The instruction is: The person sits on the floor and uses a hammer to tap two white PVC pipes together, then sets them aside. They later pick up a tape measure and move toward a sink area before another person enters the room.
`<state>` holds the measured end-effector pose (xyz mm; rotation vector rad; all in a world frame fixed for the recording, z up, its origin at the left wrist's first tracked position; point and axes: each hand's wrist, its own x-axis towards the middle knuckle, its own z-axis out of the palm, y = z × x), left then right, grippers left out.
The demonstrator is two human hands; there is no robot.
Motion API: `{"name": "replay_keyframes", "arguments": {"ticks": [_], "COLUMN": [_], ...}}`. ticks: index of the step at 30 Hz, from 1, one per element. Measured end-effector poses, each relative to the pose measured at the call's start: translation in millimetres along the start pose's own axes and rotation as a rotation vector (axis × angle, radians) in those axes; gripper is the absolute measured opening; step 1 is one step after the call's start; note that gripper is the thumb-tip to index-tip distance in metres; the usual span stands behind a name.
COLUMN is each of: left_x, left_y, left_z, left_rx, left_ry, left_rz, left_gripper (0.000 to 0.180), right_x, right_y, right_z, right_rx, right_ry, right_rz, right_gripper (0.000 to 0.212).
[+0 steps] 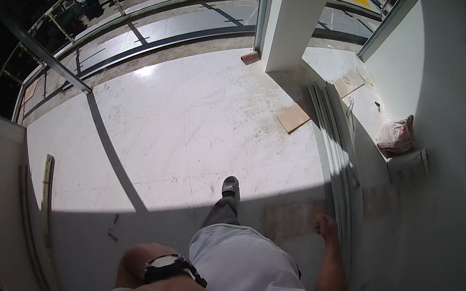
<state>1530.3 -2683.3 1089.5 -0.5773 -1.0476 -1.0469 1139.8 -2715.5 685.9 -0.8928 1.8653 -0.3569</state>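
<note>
My right hand (327, 226) hangs at my right side with its fingers curled in, and nothing shows in it. Below it in the picture, from where I look, long grey metal profiles (336, 143) lie on the floor along the wall, apart from the hand. My left arm is bent close in front of me, with a dark wristwatch (173, 268) on it. Of my left hand (138, 255) only a part shows beyond the watch; its fingers are hidden. One foot in a dark grey shoe (230, 187) is stretched forward on the pale floor.
A square tan tile (292, 118) lies near the profiles, and another tile (349, 84) beyond them. Bags (397, 137) stand against the right wall. A white column (296, 22) rises ahead. Long strips (47, 190) lie at left. A metal post (48, 54) stands by the open frontage.
</note>
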Motion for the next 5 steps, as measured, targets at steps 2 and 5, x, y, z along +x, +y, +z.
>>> {"name": "replay_keyframes", "arguments": {"ticks": [2, 5], "left_x": [21.1, 63.1], "left_y": [-13.6, -42.6], "left_z": [-43.5, -108.6], "left_rx": [-0.084, -0.175], "left_ry": [0.029, 0.048], "left_rz": [-0.048, -0.110], "left_gripper": [0.054, 0.054], "right_x": [5.4, 14.6], "right_y": [-6.2, -14.6], "right_z": [-0.6, 4.1], "right_rx": [-0.005, -0.021], "right_ry": [0.002, -0.018], "right_rz": [0.095, 0.322], "right_gripper": [0.034, 0.037]}}
